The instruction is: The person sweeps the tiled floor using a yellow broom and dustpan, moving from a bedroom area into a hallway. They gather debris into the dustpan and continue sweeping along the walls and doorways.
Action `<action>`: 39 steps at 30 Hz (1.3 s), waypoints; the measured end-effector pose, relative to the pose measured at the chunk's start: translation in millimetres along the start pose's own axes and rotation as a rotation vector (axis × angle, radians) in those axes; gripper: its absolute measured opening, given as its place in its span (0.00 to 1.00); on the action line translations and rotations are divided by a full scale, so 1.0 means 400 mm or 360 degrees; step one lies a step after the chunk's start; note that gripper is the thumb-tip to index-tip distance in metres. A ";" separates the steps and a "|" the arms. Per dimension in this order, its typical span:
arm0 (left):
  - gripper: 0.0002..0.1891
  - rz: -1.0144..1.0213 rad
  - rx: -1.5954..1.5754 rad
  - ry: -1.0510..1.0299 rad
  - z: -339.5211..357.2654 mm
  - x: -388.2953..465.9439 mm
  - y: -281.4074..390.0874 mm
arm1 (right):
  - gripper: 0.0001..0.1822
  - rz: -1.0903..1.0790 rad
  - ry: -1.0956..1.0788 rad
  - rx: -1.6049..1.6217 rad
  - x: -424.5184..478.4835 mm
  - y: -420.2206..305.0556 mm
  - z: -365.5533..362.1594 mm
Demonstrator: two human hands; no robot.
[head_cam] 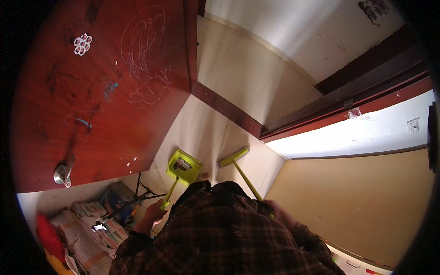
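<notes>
My left hand [155, 210] grips the handle of a lime-green dustpan [193, 167], whose pan rests on the pale tiled floor. Some dark and whitish litter [182, 164] lies in the pan; I cannot tell what it is. My right hand [275, 209] is closed around the upper handle of a matching green broom [248, 178]. The broom head [233, 157] is on the floor, to the right of the dustpan and apart from it. A small brownish round thing [205, 175] sits on the tiles between the two, too small to name.
A red wooden door [144, 120] with a metal lever handle [63, 173] stands ajar on the left. Past it runs a dark red threshold [227, 108]. A tan panel [350, 192] borders the right side. At lower left are a black tripod [139, 192] and wrapped bundles [80, 233].
</notes>
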State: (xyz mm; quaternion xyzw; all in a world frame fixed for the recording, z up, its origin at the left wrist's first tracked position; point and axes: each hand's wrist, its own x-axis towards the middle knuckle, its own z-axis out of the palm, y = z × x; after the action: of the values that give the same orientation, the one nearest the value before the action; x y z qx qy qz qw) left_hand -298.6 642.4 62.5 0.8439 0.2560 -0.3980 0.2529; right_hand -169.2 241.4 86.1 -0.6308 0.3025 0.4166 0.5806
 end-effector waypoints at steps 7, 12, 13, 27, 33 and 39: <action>0.31 -0.0027 0.0084 -0.0069 0.028 0.006 -0.016 | 0.04 0.0396 -0.0888 0.1125 0.394 -0.011 0.021; 0.32 -0.0028 -0.0011 -0.0010 0.045 0.010 -0.050 | 0.05 0.0516 -0.1022 0.1147 0.443 0.002 -0.007; 0.32 -0.0058 0.0077 0.0004 0.057 0.011 -0.057 | 0.06 0.0515 -0.0831 0.1031 0.406 -0.007 -0.017; 0.34 -0.0148 -0.0115 0.0073 0.130 -0.019 -0.066 | 0.09 -0.0113 -0.0738 -0.0218 0.167 -0.055 -0.087; 0.33 -0.0068 -0.0081 0.0199 0.166 -0.020 -0.117 | 0.06 0.0513 -0.0792 0.0472 0.359 -0.126 -0.012; 0.33 -0.0020 -0.0233 0.0202 0.187 -0.036 -0.119 | 0.06 0.0311 -0.0866 0.0289 0.454 -0.146 0.062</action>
State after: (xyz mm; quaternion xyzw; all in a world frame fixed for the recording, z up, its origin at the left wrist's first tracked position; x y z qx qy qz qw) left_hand -377.2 627.1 22.1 0.8451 0.3050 -0.3256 0.2946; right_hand -37.8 292.8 -44.8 -0.4093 0.2311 0.5955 0.6515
